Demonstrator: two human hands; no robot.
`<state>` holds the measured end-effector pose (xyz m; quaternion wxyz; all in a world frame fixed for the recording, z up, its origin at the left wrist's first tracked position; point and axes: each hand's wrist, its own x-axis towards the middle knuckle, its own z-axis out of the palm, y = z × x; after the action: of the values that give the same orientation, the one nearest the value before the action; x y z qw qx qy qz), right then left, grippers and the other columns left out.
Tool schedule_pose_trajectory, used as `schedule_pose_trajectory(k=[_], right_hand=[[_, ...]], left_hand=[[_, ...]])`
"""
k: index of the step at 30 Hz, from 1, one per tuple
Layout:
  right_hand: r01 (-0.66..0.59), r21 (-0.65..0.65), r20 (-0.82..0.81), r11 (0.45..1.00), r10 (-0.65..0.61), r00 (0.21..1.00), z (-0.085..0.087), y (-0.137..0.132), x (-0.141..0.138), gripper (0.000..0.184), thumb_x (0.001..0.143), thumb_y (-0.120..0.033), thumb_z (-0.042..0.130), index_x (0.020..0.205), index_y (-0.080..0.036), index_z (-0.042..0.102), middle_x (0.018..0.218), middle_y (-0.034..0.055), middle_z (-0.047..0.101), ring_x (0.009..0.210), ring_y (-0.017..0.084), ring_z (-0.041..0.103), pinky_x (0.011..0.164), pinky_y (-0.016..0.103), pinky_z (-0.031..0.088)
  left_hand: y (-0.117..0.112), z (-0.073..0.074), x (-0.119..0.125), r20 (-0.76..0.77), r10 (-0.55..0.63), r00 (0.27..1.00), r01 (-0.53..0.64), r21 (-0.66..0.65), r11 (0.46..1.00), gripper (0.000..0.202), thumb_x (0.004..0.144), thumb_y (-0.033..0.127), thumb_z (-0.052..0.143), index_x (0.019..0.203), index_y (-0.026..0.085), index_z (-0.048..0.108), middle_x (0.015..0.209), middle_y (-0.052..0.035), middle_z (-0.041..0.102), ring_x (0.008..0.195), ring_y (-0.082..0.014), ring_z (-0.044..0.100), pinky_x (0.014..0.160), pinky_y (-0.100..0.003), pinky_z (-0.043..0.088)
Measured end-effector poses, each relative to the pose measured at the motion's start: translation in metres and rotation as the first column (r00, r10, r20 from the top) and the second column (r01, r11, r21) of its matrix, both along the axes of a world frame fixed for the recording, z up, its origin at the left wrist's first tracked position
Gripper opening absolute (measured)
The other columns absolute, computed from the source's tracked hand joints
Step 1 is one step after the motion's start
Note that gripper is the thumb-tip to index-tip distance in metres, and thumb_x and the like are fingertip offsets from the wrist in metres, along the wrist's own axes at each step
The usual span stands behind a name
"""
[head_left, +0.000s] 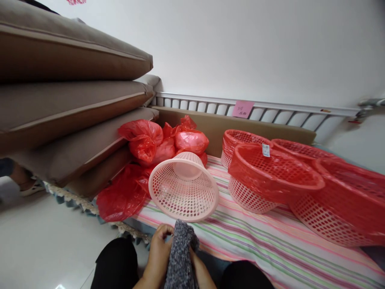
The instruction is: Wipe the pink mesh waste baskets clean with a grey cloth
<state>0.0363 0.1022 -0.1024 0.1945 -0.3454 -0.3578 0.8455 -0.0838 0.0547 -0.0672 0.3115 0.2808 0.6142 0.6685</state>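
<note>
Between my hands, above my lap, is a dark grey speckled knitted cloth, folded long and narrow. My left hand grips its left edge with curled fingers. On the other side my right hand holds it, its fingers largely hidden behind the fabric. Just beyond the cloth, a pink perforated plastic basket lies tipped on its side, its mouth facing me and nothing inside it. It rests on a striped sheet.
To the right stand several baskets lined with red plastic bags. Filled red bags sit behind the tipped basket, and a loose red bag lies left. Stacked cushions rise at left. A pink note hangs on the radiator.
</note>
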Motion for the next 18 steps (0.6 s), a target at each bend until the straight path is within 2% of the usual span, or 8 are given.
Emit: schedule_pose_trajectory(k=[1,3,6,9,12,14,15,18], right_hand=[[0.017,0.001,-0.014,1.000,-0.017,1.000,0.003,0.000,0.000,0.064,0.051,-0.066,0.072,0.093,-0.019,0.068,0.082,0.0081,0.070,0.089,0.030,0.063,0.079,0.043,0.049],[0.034,0.006,-0.036,0.999,-0.034,0.999,0.011,0.000,0.000,0.060,0.051,-0.062,0.074,0.093,-0.020,0.067,0.083,0.0078,0.070,0.089,0.031,0.063,0.078,0.044,0.049],[0.120,0.076,-0.028,0.990,-0.119,0.993,0.025,0.003,0.001,0.059,0.053,-0.059,0.075,0.092,-0.016,0.068,0.082,0.0077,0.070,0.089,0.030,0.063,0.080,0.042,0.049],[0.277,0.206,0.004,0.939,-0.284,0.959,0.037,0.004,0.001,0.057,0.057,-0.057,0.074,0.095,-0.015,0.067,0.086,0.0070,0.070,0.091,0.028,0.063,0.083,0.038,0.048],[0.337,0.352,0.060,0.873,-0.381,0.923,0.045,0.000,-0.001,0.056,0.055,-0.053,0.076,0.096,-0.017,0.066,0.095,0.0071,0.069,0.097,0.027,0.061,0.088,0.036,0.046],[0.304,0.423,0.086,0.854,-0.372,0.924,0.046,-0.003,-0.002,0.056,0.054,-0.053,0.076,0.096,-0.016,0.066,0.100,0.0081,0.068,0.100,0.028,0.060,0.092,0.036,0.043],[0.271,0.431,0.088,0.861,-0.339,0.937,0.046,-0.004,-0.003,0.057,0.055,-0.054,0.075,0.096,-0.016,0.066,0.102,0.0088,0.068,0.101,0.028,0.059,0.094,0.037,0.042],[0.219,0.373,0.022,0.902,-0.244,0.969,0.044,-0.008,-0.004,0.058,0.059,-0.055,0.074,0.101,-0.016,0.064,0.106,0.0101,0.067,0.105,0.028,0.058,0.095,0.040,0.041]], left_hand=[[-0.002,0.003,-0.002,-0.081,-0.034,0.996,0.033,-0.020,0.999,0.012,0.058,0.019,0.072,0.050,0.016,0.063,0.059,-0.0023,0.059,0.063,-0.0188,0.054,0.063,-0.026,0.041],[-0.006,0.008,-0.006,-0.143,-0.113,0.983,0.106,-0.061,0.993,0.012,0.063,0.023,0.069,0.054,0.016,0.065,0.060,-0.0033,0.061,0.063,-0.0196,0.055,0.063,-0.027,0.042],[-0.015,0.016,-0.005,-0.097,-0.160,0.982,0.152,-0.081,0.985,0.022,0.073,0.035,0.062,0.076,0.015,0.070,0.070,-0.0052,0.067,0.071,-0.0216,0.059,0.067,-0.029,0.045],[-0.025,0.023,0.005,-0.023,-0.177,0.984,0.175,-0.076,0.982,0.039,0.079,0.045,0.055,0.104,0.016,0.065,0.096,-0.0085,0.069,0.087,-0.0243,0.061,0.074,-0.031,0.048],[-0.029,0.024,0.019,0.021,-0.171,0.985,0.172,-0.045,0.984,0.047,0.075,0.045,0.060,0.112,0.016,0.060,0.113,-0.0113,0.065,0.101,-0.0270,0.059,0.089,-0.036,0.045],[-0.028,0.024,0.025,0.062,-0.108,0.992,0.109,-0.006,0.994,0.048,0.073,0.044,0.063,0.112,0.015,0.060,0.113,-0.0120,0.066,0.107,-0.0285,0.057,0.096,-0.039,0.041],[-0.028,0.024,0.027,0.101,-0.090,0.991,0.089,0.011,0.996,0.047,0.073,0.044,0.063,0.110,0.015,0.061,0.111,-0.0121,0.067,0.108,-0.0291,0.057,0.098,-0.040,0.040],[-0.026,0.022,0.028,0.303,-0.140,0.943,0.125,0.069,0.990,0.045,0.072,0.045,0.065,0.105,0.014,0.063,0.106,-0.0122,0.070,0.105,-0.0302,0.060,0.097,-0.043,0.041]])
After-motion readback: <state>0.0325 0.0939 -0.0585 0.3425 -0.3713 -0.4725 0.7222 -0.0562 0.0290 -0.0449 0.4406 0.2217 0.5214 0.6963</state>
